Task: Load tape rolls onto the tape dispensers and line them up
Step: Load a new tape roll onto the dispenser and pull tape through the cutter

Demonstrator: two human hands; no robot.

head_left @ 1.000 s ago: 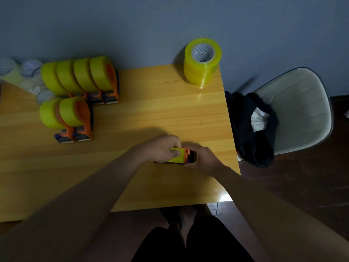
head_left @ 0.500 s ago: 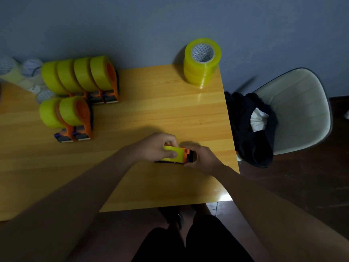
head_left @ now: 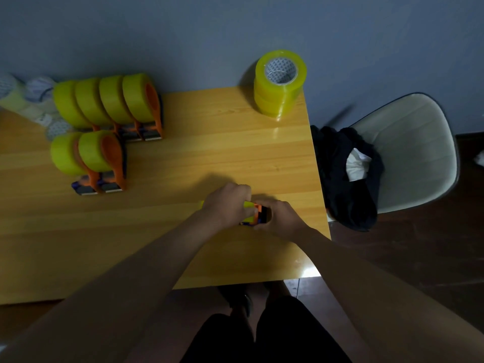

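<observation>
1. Nearest the camera, the person's dark-clad legs show below the edge of the wooden surface, and two bare forearms reach forward over it.
2. The left hand curls over a yellow tape roll, fingers bent round it in a closed grip; most of the roll is hidden under the hand.
3. The right hand wraps round the orange and black dispenser, fingers curled on its right side. Only a small part of the dispenser shows between the two hands, near the surface's right edge, so how the roll sits on it cannot be told.
4. Farther left stand two loaded dispensers, side by side, yellow rolls upright in orange frames.
5. Behind them is a row of four more loaded dispensers, packed close together.
6. At the far left, several pale rolls lie dim and partly cut off; their number cannot be counted.
7. At the far right corner stands one stack of yellow rolls; the count within is unclear.
8. Beside the surface, one white chair carries dark clothing.
</observation>
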